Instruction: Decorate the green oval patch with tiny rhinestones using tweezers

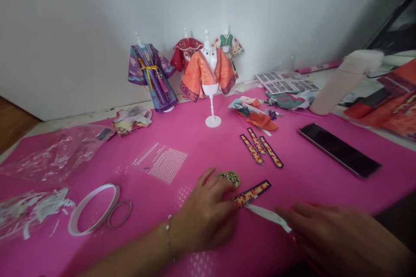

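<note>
My left hand [209, 210] is closed on the left end of a patterned strip [255, 191], yellow and red with a dark purple border. Its fingertips cover that end. Just behind them lies a green-rimmed oval dish [231, 178] of small mixed beads, partly hidden by my fingers. My right hand [338, 236], slightly blurred, grips scissors [268, 217] with pale blades and a red handle. The blade tips touch or nearly touch the strip's lower edge. Three similar strips [256, 145] lie farther back.
An orange doll robe [195, 69] hangs on a white stand, with several dressed mannequins behind. Fabric scraps [253, 110], a phone [339, 149] and a bottle [344, 82] lie or stand right. At left are a bead sheet [167, 164], tape ring [73, 220] and plastic bags [55, 151].
</note>
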The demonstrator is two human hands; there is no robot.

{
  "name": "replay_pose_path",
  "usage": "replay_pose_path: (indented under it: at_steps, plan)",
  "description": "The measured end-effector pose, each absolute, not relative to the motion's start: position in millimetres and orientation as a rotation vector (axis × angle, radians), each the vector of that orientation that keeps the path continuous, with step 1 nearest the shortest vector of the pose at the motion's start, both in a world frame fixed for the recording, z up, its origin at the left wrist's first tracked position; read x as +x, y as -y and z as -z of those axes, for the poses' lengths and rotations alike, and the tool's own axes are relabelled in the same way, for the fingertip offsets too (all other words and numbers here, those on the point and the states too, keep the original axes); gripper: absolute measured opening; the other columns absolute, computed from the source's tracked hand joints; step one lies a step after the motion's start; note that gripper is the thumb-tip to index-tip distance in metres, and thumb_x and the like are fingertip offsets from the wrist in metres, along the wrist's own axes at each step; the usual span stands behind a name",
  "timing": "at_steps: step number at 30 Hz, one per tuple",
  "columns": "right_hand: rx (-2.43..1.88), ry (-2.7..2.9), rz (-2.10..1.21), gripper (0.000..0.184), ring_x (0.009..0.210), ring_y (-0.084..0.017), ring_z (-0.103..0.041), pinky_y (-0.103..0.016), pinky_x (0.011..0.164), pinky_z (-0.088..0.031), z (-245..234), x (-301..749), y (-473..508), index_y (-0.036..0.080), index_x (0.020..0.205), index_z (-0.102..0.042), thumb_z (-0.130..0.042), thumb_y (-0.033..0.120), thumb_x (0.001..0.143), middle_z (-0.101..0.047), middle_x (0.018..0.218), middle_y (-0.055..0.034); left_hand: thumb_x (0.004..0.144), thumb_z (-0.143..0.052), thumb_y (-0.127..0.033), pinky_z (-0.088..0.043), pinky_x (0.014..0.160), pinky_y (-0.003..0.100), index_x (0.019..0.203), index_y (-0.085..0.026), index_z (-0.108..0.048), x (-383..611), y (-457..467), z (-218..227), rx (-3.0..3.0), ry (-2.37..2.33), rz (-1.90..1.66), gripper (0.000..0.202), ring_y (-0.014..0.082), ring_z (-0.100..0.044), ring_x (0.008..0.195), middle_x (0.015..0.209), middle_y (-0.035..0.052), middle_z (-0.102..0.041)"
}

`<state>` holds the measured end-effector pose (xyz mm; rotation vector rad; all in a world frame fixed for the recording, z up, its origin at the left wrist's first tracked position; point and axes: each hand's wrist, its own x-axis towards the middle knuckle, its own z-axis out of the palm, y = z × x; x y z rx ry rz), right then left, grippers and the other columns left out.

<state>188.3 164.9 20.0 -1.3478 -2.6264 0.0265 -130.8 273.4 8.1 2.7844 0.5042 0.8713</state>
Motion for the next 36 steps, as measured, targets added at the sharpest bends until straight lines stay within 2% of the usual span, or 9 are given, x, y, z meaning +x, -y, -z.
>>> replay_pose_path:
  at_steps: [4,9,18,23,36]
  plan:
    - [-1.369,2.644,-0.052,0.047,0.058,-0.019,-0.081,-0.039,0.046,-0.042,-22.6,184.7,-166.3,0.028,0.113,-0.083,-0.058,-0.001,0.085,-0.084,0.086,0.0029,0.109,-0.069,-0.019,-0.049,0.139,0.060,0.110,-0.023,-0.083,-128.9,-271.0,-10.1,2.797,-0.505,-0.823,0.015,0.0255,-0.082,0.115,0.123,0.0094,-0.085]
    - [-1.416,2.653,-0.089,0.047,0.058,-0.021,-0.081,-0.041,0.046,-0.042,-24.2,183.3,-166.1,0.028,0.112,-0.084,-0.063,-0.001,0.083,-0.085,0.086,0.0023,0.104,-0.073,-0.016,-0.048,0.139,0.063,0.109,-0.023,-0.083,-129.8,-270.3,-8.9,2.806,-0.517,-0.758,0.014,0.0271,-0.082,0.117,0.124,0.0102,-0.085]
    - [-1.354,2.646,-0.041,0.047,0.055,-0.019,-0.080,-0.040,0.045,-0.039,-21.5,182.6,-170.1,0.028,0.113,-0.082,-0.057,0.000,0.084,-0.084,0.084,0.0036,0.107,-0.070,-0.018,-0.048,0.139,0.061,0.105,-0.023,-0.083,-127.9,-269.9,-7.5,2.787,-0.518,-0.800,0.014,0.0262,-0.082,0.111,0.121,0.0095,-0.086]
    - [-1.357,2.622,-0.041,0.048,0.057,-0.017,-0.080,-0.039,0.046,-0.041,-19.1,185.7,-167.2,0.030,0.114,-0.080,-0.055,0.000,0.087,-0.083,0.085,0.0053,0.109,-0.067,-0.017,-0.049,0.137,0.060,0.104,-0.022,-0.083,-128.1,-269.9,-8.0,2.786,-0.506,-0.805,0.018,0.0257,-0.082,0.109,0.120,0.0099,-0.086]
    - [-1.426,2.676,-0.104,0.050,0.063,-0.020,-0.081,-0.040,0.050,-0.040,-16.5,185.6,-164.9,0.030,0.119,-0.082,-0.063,-0.002,0.085,-0.086,0.091,0.0024,0.100,-0.075,-0.014,-0.047,0.139,0.064,0.107,-0.025,-0.082,-129.3,-269.7,-5.6,2.789,-0.531,-0.714,0.015,0.0278,-0.082,0.111,0.123,0.0097,-0.085]
